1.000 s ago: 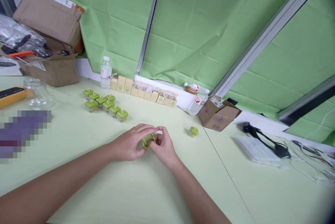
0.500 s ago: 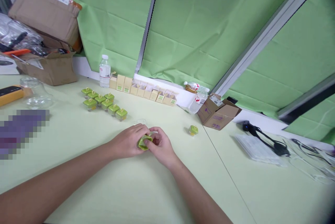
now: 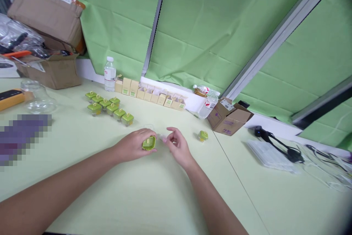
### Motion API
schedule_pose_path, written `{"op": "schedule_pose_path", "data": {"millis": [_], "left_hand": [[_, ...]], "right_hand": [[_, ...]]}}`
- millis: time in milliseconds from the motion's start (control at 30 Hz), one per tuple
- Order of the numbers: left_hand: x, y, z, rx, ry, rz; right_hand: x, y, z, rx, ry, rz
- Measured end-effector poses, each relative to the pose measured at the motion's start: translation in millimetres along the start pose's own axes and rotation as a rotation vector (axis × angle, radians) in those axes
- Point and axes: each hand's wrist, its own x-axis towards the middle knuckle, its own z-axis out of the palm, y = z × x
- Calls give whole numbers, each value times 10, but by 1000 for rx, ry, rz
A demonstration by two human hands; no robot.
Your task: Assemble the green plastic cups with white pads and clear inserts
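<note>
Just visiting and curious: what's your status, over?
Left grip holding green lid. Right grip apart from lid, load unclear. Green-topped jars clear of both.

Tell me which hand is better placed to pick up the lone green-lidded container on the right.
Probably the right: the right hand is nearer that container, while the left hand is farther away and holds a green lid. Whether the right hand pinches something small is unclear.

The lid (image 3: pixel 149 143) is bright green, the table (image 3: pixel 132 198) pale green, the cartons (image 3: pixel 147 93) cream.
</note>
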Motion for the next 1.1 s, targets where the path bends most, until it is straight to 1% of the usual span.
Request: {"op": "schedule_pose_path", "data": {"millis": [33,67,100,167,267,367,467,567,700,900,1100], "left_hand": [[-2,-26,-4,10,9,-9],[-6,-50,-6,19,20,-13],[-9,-70,-5,29,31,-12],[-17,-98,3,47,53,-8],[-23,-112,14,64,60,-27],[-21,-113,4,60,71,-62],[-17,-121,-12,70,92,-74],[-13,-135,-17,116,77,-62],[-9,-148,-15,208,63,-41],[-5,-146,-14,236,50,-33],[2,-139,-4,207,47,-2]], "right_hand": [[29,51,-45,-100,119,-8],[54,107,-77,-195,188,-20],[75,162,-95,-263,195,-38],[103,254,-90,-337,136,-77],[114,303,-28,-368,62,-125],[99,253,24,-289,49,-109],[60,141,49,-93,16,-63],[8,10,82,91,-50,-24],[-44,-106,151,244,-96,18],[-51,-120,195,273,-71,-9],[-71,-152,194,249,-65,-31]]}}
